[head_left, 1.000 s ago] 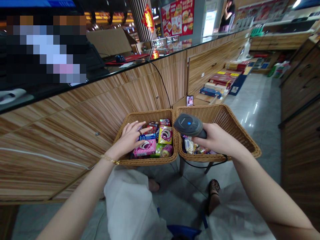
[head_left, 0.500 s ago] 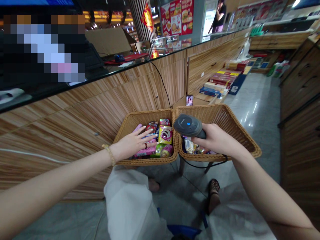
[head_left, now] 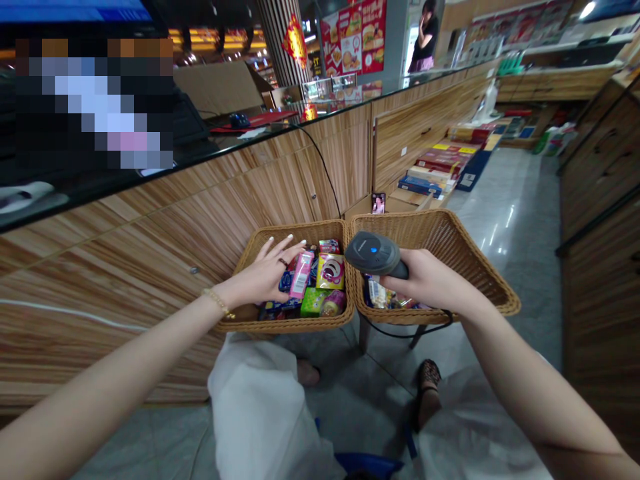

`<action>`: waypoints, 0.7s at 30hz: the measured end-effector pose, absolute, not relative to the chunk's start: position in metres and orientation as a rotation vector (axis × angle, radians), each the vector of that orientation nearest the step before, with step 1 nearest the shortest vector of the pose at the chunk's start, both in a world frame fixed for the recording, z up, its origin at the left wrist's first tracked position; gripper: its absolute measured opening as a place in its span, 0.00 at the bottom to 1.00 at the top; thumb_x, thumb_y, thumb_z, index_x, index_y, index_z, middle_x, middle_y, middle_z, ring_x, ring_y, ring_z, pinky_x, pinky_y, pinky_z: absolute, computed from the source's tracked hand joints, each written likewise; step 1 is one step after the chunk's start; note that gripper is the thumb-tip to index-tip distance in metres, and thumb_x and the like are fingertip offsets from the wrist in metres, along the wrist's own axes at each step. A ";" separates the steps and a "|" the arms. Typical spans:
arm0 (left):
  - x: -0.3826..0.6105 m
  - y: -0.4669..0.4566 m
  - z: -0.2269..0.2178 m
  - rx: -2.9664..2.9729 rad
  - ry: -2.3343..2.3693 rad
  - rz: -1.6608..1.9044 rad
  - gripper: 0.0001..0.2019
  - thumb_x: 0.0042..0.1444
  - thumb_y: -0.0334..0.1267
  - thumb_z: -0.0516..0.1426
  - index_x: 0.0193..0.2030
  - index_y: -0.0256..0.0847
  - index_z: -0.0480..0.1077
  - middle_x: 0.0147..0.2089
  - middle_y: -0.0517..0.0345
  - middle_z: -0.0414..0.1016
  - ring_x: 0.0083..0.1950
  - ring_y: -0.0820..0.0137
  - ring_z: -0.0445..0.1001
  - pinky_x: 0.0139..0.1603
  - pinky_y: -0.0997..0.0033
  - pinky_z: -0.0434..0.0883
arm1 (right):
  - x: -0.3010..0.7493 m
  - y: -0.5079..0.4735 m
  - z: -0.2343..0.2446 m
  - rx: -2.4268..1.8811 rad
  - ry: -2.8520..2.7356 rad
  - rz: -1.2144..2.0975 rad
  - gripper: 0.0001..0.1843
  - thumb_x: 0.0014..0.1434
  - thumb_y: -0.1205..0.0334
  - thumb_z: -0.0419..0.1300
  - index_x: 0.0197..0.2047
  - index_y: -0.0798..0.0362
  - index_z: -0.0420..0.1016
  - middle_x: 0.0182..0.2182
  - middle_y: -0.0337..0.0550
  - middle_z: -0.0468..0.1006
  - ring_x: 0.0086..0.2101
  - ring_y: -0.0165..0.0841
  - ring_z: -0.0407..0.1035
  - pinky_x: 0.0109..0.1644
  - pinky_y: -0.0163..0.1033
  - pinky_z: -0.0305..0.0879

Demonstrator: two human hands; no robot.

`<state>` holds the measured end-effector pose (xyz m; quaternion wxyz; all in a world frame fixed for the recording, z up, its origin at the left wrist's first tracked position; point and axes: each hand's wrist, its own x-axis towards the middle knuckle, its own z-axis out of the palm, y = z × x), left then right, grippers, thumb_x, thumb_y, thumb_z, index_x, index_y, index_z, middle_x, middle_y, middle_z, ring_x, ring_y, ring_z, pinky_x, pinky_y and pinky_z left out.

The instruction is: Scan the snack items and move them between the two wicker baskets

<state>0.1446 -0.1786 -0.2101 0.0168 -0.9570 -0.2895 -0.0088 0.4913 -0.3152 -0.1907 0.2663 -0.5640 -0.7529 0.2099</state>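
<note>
Charcoal-grey barcode scanner (head_left: 371, 253) with blue dot, pink packet (head_left: 302, 273), tan woven wicker basket (head_left: 285, 324)

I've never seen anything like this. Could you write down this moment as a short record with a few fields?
left hand: fingers spread, beside a tilted pink packet
right hand: gripping a handheld barcode scanner
left basket: wicker, filled with colourful packaged goods
right basket: wicker, holding more packets
nearby: wood-panelled counter; a person standing farther off
</note>
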 end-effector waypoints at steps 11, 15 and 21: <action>0.175 -0.185 -0.255 -2.648 -1.074 -0.630 0.55 0.55 0.47 0.69 0.78 0.40 0.38 0.79 0.32 0.50 0.82 0.44 0.42 0.78 0.29 0.41 | 0.479 -0.317 -0.199 -1.444 -2.138 0.622 0.08 0.58 0.61 0.61 0.40 0.54 0.77 0.32 0.46 0.83 0.35 0.42 0.78 0.40 0.38 0.67; 0.175 -0.184 -0.256 -2.639 -1.041 -0.617 0.55 0.55 0.47 0.69 0.78 0.40 0.39 0.79 0.33 0.51 0.81 0.46 0.45 0.79 0.31 0.40 | 0.473 -0.318 -0.202 -1.423 -2.169 0.666 0.11 0.59 0.60 0.62 0.43 0.55 0.78 0.36 0.50 0.84 0.38 0.45 0.79 0.43 0.41 0.67; 0.175 -0.188 -0.255 -2.650 -1.026 -0.609 0.53 0.55 0.47 0.69 0.78 0.39 0.41 0.79 0.34 0.52 0.81 0.47 0.47 0.79 0.33 0.39 | 0.468 -0.320 -0.206 -1.394 -2.195 0.703 0.11 0.59 0.61 0.62 0.44 0.57 0.79 0.36 0.51 0.84 0.38 0.46 0.79 0.43 0.42 0.67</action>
